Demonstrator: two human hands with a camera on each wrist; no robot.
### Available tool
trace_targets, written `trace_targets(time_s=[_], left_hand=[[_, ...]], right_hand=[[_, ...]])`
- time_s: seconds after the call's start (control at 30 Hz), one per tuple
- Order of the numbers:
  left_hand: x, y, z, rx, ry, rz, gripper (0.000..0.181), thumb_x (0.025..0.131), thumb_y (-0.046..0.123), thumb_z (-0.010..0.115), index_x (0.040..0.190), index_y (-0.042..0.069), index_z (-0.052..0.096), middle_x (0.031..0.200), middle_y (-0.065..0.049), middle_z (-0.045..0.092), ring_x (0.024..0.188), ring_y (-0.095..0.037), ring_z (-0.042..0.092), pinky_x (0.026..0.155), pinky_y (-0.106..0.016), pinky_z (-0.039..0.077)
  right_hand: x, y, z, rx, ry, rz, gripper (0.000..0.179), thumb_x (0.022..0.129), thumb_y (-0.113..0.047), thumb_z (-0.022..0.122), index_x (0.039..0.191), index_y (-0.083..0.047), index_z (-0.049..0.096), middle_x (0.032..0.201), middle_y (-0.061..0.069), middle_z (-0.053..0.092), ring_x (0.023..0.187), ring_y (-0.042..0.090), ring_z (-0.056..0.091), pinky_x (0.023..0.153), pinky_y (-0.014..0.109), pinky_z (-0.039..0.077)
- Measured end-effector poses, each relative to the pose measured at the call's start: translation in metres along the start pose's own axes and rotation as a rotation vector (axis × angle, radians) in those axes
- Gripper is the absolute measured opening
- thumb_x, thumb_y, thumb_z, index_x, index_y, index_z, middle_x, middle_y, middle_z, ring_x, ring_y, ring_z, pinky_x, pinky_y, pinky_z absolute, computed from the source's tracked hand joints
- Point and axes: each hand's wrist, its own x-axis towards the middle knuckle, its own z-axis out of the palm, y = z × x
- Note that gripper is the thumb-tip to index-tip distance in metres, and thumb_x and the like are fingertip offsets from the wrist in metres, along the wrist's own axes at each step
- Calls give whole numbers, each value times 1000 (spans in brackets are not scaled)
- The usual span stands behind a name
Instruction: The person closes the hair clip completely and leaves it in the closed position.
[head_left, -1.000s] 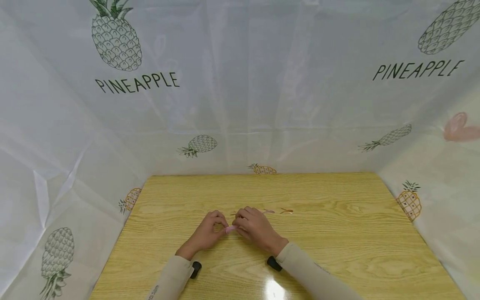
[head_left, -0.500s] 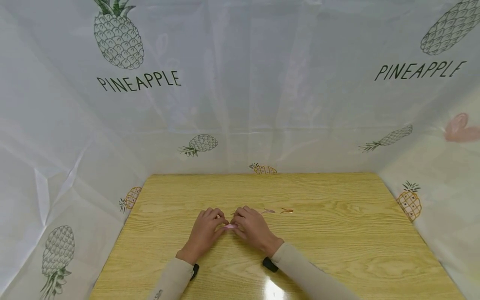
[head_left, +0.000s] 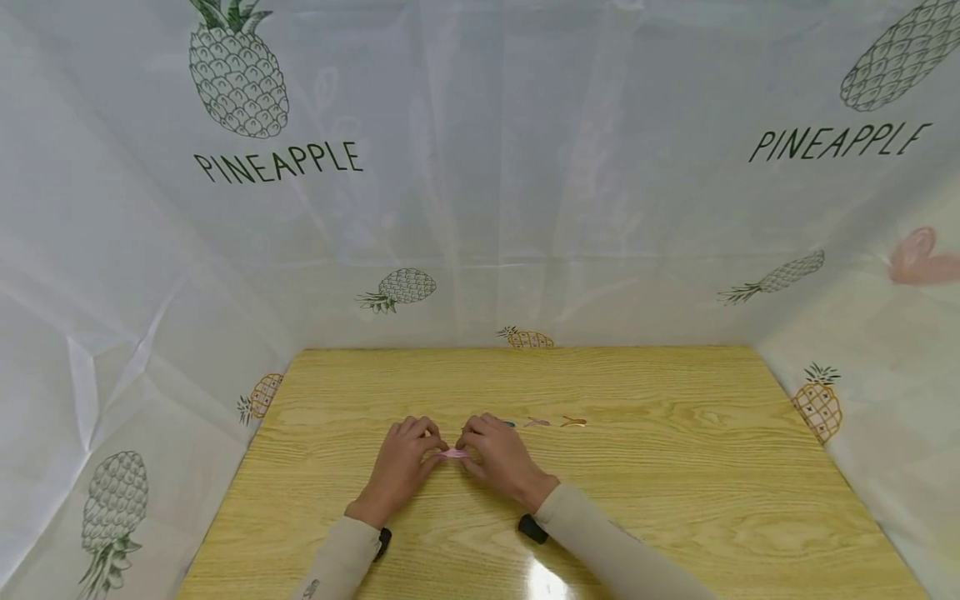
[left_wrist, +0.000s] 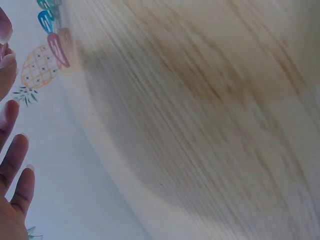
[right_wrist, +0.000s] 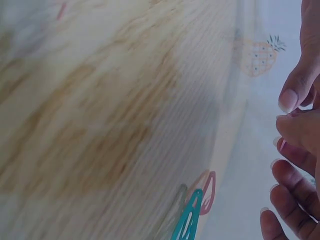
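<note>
Both hands meet near the middle of the wooden table, pinching opposite ends of a small pink snap hair clip (head_left: 452,453). My left hand (head_left: 403,460) has thumb and forefinger at its left end; my right hand (head_left: 497,454) pinches the right end the same way. Fingertips cover much of the clip. In the left wrist view the left hand (left_wrist: 15,165) shows its other fingers loosely spread. The right hand (right_wrist: 300,135) in the right wrist view has thumb and forefinger tips together, only a sliver of pink showing.
Behind the hands more snap clips lie in a row: a blue one (head_left: 510,424) partly hidden by the right hand, a pinkish one (head_left: 537,422) and an orange-brown one (head_left: 574,422). A teal clip (right_wrist: 187,217) shows in the right wrist view. Pineapple-print sheeting (head_left: 495,208) surrounds the table (head_left: 675,467).
Both hands have shifted slightly left with the pink hair clip, which now lies flatter between the fingertips. The blue clip behind the right hand has come into view.
</note>
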Motion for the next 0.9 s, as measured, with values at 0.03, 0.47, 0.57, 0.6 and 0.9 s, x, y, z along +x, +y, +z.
trace_targets(time_s=[0.03, 0.47, 0.57, 0.6, 0.9], left_hand=[[0, -1, 0, -3, -6, -4, 16, 79, 17, 93, 86, 21, 79, 102, 6, 62, 92, -16, 54, 82, -38, 46], [-2, -17, -1, 7, -102, -78, 9, 85, 20, 89, 87, 18, 81, 102, 2, 65, 95, -22, 58, 87, -44, 48], [-3, -21, -1, -14, -115, -100, 8, 86, 19, 88, 87, 16, 81, 101, 1, 66, 94, -23, 59, 88, -44, 48], [-3, -22, -1, -17, -119, -105, 8, 86, 18, 89, 87, 16, 81, 101, 0, 66, 94, -23, 59, 88, -45, 48], [-4, -27, -1, 6, -115, -100, 12, 82, 12, 91, 85, 13, 80, 100, -1, 66, 94, -24, 59, 85, -45, 49]], right_hand=[[1, -1, 1, -1, -5, 4, 12, 90, -21, 89, 96, -18, 78, 102, -3, 66, 92, 14, 63, 85, 30, 56], [19, -15, 21, -41, -105, 92, 8, 96, -25, 82, 98, -17, 81, 102, -4, 66, 94, 14, 61, 85, 28, 55], [24, -18, 27, -58, -117, 98, 7, 96, -24, 82, 97, -17, 82, 101, -4, 66, 93, 14, 61, 84, 28, 54], [25, -20, 29, -65, -120, 99, 7, 96, -24, 81, 97, -17, 82, 100, -4, 66, 93, 14, 61, 84, 28, 54], [32, -28, 37, -100, -143, 141, 8, 97, -27, 80, 94, -19, 81, 97, -6, 64, 91, 12, 59, 82, 29, 53]])
